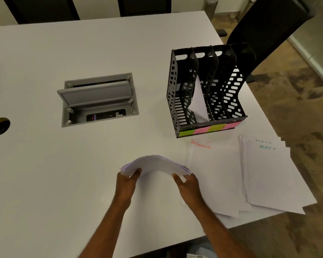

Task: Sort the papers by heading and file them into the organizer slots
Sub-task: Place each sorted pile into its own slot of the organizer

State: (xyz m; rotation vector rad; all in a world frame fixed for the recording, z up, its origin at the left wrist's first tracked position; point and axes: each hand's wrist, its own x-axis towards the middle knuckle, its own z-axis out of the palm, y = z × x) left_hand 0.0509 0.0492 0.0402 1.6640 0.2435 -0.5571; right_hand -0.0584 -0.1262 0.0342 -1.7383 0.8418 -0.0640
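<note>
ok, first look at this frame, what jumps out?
Both hands, left hand and right hand, grip a bowed stack of papers at the table's near centre. The black four-slot organizer stands behind to the right, one white sheet in a slot. In front of it lie a FINANCE pile and an ADMIN pile, side by side.

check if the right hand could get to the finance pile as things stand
Probably yes, but not right now: the right hand grips the bowed stack together with the left hand. The finance pile lies flat just beside it, with nothing between them.
</note>
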